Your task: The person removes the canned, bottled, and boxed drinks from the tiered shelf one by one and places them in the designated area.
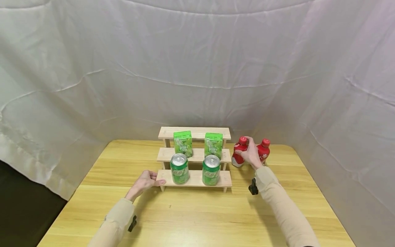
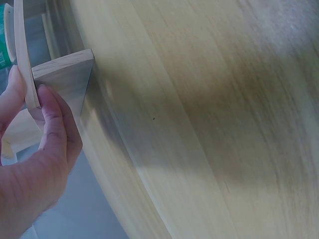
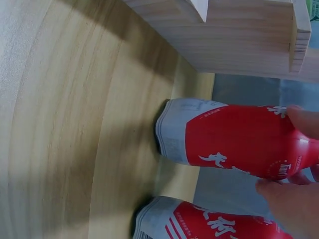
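Observation:
My left hand (image 1: 146, 181) pinches the left end of the lowest board of a three-step wooden shelf (image 1: 193, 174); in the left wrist view, thumb and fingers lie on opposite faces of the board (image 2: 26, 55). At the shelf's right side, my right hand (image 1: 251, 154) grips a red bottle (image 1: 237, 159) with a white base by its upper part. The right wrist view shows thumb and fingers on either side of this bottle (image 3: 234, 139). A second red bottle (image 1: 263, 149) stands just right of it, partly behind the hand.
Two green cans (image 1: 179, 169) (image 1: 211, 171) stand on the lowest step. On the middle step are two green drink cartons (image 1: 183, 143) (image 1: 213, 144). The shelf stands toward the back of a wooden table (image 1: 191, 219), before a pale curtain (image 1: 197, 82).

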The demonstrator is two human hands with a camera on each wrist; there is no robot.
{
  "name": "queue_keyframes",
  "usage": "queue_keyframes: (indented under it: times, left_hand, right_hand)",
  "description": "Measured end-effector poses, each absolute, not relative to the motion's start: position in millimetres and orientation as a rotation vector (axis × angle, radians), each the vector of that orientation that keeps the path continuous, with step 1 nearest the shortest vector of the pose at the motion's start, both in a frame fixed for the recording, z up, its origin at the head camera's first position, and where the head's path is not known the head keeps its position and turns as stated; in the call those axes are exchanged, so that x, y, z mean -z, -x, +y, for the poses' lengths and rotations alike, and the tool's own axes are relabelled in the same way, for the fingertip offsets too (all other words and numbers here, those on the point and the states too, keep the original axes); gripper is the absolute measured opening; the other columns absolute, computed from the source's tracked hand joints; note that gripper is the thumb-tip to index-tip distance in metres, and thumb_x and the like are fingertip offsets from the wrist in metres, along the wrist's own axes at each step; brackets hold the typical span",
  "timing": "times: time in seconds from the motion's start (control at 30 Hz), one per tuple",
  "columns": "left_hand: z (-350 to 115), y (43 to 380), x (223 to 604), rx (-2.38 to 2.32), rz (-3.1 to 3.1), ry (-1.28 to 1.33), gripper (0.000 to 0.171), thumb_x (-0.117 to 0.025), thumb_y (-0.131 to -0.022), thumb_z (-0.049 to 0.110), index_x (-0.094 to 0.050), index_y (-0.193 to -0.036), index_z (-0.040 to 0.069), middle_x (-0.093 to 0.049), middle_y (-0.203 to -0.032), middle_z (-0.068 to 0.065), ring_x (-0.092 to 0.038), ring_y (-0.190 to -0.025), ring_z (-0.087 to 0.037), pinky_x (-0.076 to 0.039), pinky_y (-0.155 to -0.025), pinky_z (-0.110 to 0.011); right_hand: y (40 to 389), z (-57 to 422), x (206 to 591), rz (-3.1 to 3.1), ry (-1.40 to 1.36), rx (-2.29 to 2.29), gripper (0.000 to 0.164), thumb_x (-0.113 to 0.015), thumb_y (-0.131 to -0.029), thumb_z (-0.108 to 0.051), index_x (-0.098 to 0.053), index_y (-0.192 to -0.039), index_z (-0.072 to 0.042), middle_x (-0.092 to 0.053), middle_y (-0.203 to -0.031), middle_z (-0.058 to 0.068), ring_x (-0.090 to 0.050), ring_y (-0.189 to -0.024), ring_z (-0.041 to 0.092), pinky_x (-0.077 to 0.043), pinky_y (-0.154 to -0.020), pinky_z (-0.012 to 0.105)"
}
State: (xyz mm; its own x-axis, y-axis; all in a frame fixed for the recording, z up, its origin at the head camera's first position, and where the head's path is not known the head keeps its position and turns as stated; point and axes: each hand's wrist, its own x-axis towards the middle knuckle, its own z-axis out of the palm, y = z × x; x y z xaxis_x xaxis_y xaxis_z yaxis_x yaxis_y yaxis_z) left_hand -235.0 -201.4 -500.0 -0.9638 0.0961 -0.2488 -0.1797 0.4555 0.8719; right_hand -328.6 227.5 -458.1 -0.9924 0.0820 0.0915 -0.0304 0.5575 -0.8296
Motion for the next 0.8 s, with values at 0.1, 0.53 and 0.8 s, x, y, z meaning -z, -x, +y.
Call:
queue_keyframes:
  times: [0.1,0.53,0.8]
  left_hand:
    - [-201.7,235.1,500.0,-1.508,2.45,0.066,0.043,-0.078,-0.085,0.01,-0.059,-0.113,-0.017,-0.071,-0.096,-0.022,-0.067,-0.084,-0.022,-0.059,-0.084,-0.038]
    - [-201.5,236.0,498.5,-1.491,2.451,0.092,0.044,-0.078,-0.085,0.011,-0.059,-0.114,-0.016,-0.07,-0.098,-0.022,-0.066,-0.084,-0.022,-0.059,-0.083,-0.036]
    - [-201.9,236.6,499.8,-1.476,2.463,0.101,0.045,-0.079,-0.085,0.011,-0.058,-0.114,-0.016,-0.069,-0.097,-0.021,-0.065,-0.084,-0.02,-0.058,-0.081,-0.034]
  right_hand:
    - [327.9,223.7,456.2,-2.602,0.001,-1.437,0.074,-0.069,-0.09,-0.006,-0.028,-0.151,-0.002,-0.043,-0.149,0.028,-0.044,-0.138,0.042,-0.036,-0.118,0.057]
    - [316.9,190.2,437.0,-2.299,-0.152,-1.389,0.044,-0.063,-0.099,-0.027,-0.053,-0.138,-0.008,-0.048,-0.146,0.015,-0.031,-0.145,0.033,-0.023,-0.122,0.055]
    - [310.6,170.7,423.1,-2.278,-0.265,-1.428,0.044,-0.064,-0.098,-0.027,-0.055,-0.136,-0.006,-0.055,-0.138,0.014,-0.033,-0.142,0.031,-0.022,-0.119,0.052]
